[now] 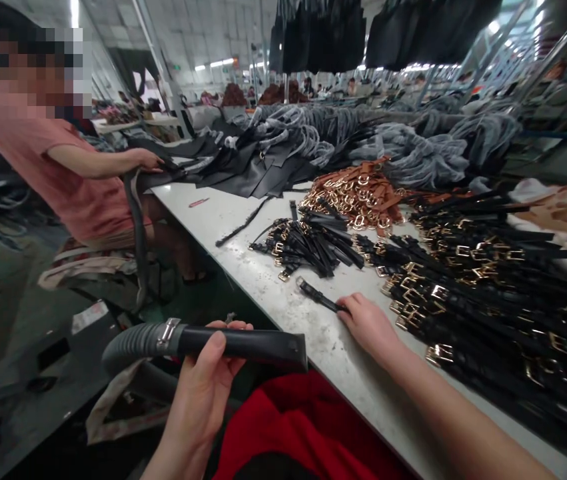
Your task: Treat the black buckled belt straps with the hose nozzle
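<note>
My left hand [213, 360] is wrapped round a flat black nozzle [263, 345], its thumb on top. A metal clamp joins the nozzle to a ribbed grey hose [133, 343], which bends down to the left. Its wide end points right, close to the table edge. On the tabletop, my right hand [366, 323] has its fingers closed on the end of a short black buckle strap [319, 295]. The strap's buckle end lies away from me. A heap of black buckle straps [313, 243] is just beyond it.
Rows of black straps with gold buckles [443, 293] cover the white table's [258, 267] right side. Behind are brown straps [358, 193], black sheets [258, 170] and grey wrapped bundles [413, 157]. A seated person [78, 167] in pink handles black material at the left.
</note>
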